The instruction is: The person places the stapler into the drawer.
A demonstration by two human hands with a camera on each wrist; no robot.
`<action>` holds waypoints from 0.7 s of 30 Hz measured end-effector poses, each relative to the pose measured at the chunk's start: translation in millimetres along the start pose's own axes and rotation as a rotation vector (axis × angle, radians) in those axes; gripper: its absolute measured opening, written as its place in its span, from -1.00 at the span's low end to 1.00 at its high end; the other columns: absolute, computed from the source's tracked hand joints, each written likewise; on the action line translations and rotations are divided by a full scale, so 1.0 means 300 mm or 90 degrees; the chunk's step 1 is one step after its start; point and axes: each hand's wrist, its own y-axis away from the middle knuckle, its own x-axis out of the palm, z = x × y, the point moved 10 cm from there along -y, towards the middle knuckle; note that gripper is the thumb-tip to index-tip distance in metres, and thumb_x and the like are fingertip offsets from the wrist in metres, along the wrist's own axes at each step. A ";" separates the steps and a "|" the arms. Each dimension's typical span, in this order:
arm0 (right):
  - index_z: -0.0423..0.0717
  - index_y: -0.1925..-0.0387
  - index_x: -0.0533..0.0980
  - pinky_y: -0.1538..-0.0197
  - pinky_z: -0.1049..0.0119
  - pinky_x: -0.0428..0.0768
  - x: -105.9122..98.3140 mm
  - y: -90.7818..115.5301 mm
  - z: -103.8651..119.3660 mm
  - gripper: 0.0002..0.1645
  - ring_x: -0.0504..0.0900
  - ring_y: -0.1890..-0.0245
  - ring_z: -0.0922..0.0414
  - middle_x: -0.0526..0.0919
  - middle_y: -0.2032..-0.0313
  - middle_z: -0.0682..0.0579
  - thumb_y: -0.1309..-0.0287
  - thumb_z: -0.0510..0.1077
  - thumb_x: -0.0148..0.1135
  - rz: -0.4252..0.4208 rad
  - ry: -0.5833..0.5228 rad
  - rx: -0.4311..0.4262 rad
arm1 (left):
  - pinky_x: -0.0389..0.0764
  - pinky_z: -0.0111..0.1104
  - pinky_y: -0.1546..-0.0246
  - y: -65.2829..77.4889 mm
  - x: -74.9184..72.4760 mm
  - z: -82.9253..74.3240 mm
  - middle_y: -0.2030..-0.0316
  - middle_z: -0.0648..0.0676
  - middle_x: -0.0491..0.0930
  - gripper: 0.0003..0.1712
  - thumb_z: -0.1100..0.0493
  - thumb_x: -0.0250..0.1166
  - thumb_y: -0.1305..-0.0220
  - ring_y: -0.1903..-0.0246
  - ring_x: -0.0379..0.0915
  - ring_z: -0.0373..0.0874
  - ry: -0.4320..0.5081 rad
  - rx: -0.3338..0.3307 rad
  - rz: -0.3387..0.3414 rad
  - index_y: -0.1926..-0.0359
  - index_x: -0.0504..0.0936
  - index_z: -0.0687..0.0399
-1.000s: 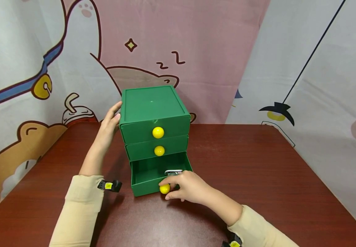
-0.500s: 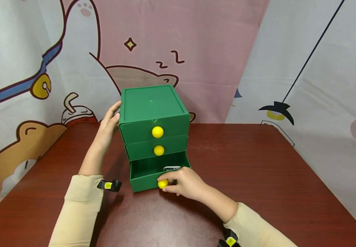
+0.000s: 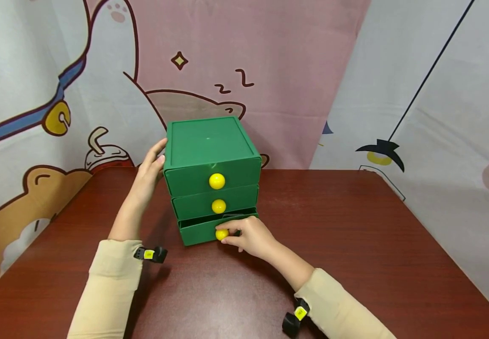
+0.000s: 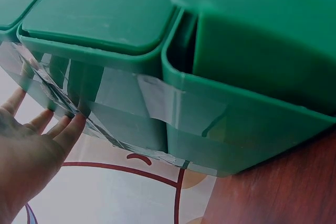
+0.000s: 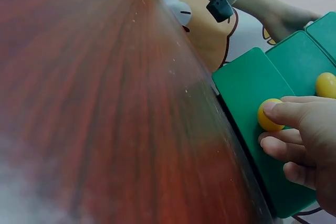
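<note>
A green cabinet [image 3: 210,141] with three stacked drawers stands on the table, each drawer with a round yellow knob. The bottom drawer [image 3: 198,233] is pulled out a little, the two above it are closed. My right hand [image 3: 248,235] pinches the bottom yellow knob [image 3: 221,234] between thumb and fingers, clearly seen in the right wrist view. Just behind that hand, a thin dark edge of an object [image 3: 232,215] shows inside the drawer, mostly hidden. My left hand [image 3: 147,174] rests with extended fingers [image 4: 71,132] against the cabinet's left side.
The brown wooden table [image 3: 333,235] extends on both sides of the cabinet and in front of it. Behind it hangs a cartoon-printed curtain [image 3: 295,84]. Clear tape [image 4: 157,98] runs along the cabinet's side.
The right hand has pushed the bottom drawer inward by its knob, so the opening is much narrower. A silvery object inside has gone mostly out of sight. The left hand stays put.
</note>
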 end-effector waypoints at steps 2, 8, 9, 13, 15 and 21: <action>0.00 0.05 0.67 0.63 0.41 0.47 -0.001 -0.007 -0.006 -0.67 0.50 0.78 0.26 0.67 0.39 0.12 -0.10 -0.16 0.39 -0.007 -0.003 0.003 | 0.16 -0.10 -0.21 -0.001 0.000 0.000 -0.39 0.10 0.04 -0.37 0.03 -0.11 -0.48 -0.14 0.28 -0.13 -0.005 -0.001 0.000 -0.49 0.04 0.04; 0.01 0.05 0.67 0.64 0.42 0.46 -0.010 -0.023 -0.033 -0.66 0.49 0.79 0.27 0.67 0.40 0.10 -0.08 -0.15 0.40 -0.029 -0.008 0.017 | 0.21 -0.16 -0.20 -0.006 0.009 0.000 -0.40 0.10 0.04 -0.37 0.05 -0.11 -0.48 -0.13 0.30 -0.13 -0.008 -0.006 -0.003 -0.49 0.04 0.04; 0.00 0.05 0.67 0.65 0.43 0.46 -0.010 -0.024 -0.037 -0.66 0.49 0.79 0.27 0.66 0.41 0.10 -0.07 -0.15 0.41 -0.031 -0.009 0.018 | 0.22 -0.16 -0.19 -0.006 0.011 -0.001 -0.40 0.10 0.04 -0.38 0.05 -0.12 -0.48 -0.13 0.30 -0.12 -0.008 -0.006 -0.003 -0.48 0.05 0.05; -0.02 0.03 0.66 0.63 0.44 0.47 -0.011 -0.023 -0.050 -0.65 0.51 0.77 0.26 0.66 0.39 0.09 -0.09 -0.15 0.39 -0.034 -0.010 0.022 | 0.21 -0.15 -0.21 -0.008 0.017 0.002 -0.39 0.09 0.07 -0.38 0.08 -0.12 -0.47 -0.13 0.31 -0.11 -0.004 -0.009 -0.004 -0.48 0.05 0.05; -0.01 0.03 0.66 0.61 0.44 0.49 -0.015 -0.017 -0.053 -0.66 0.52 0.76 0.26 0.67 0.37 0.09 -0.11 -0.15 0.38 -0.031 -0.014 0.032 | 0.19 -0.13 -0.22 -0.008 0.020 0.002 -0.38 0.09 0.07 -0.39 0.09 -0.13 -0.47 -0.13 0.30 -0.11 -0.002 -0.009 -0.003 -0.48 0.05 0.05; 0.02 0.03 0.65 0.52 0.40 0.52 -0.052 0.018 -0.045 -0.67 0.55 0.66 0.28 0.71 0.31 0.10 -0.12 -0.11 0.38 -0.022 0.008 0.051 | 0.20 -0.14 -0.20 -0.011 0.022 0.003 -0.38 0.11 0.08 -0.38 0.06 -0.12 -0.48 -0.10 0.32 -0.13 0.002 -0.005 0.004 -0.48 0.05 0.06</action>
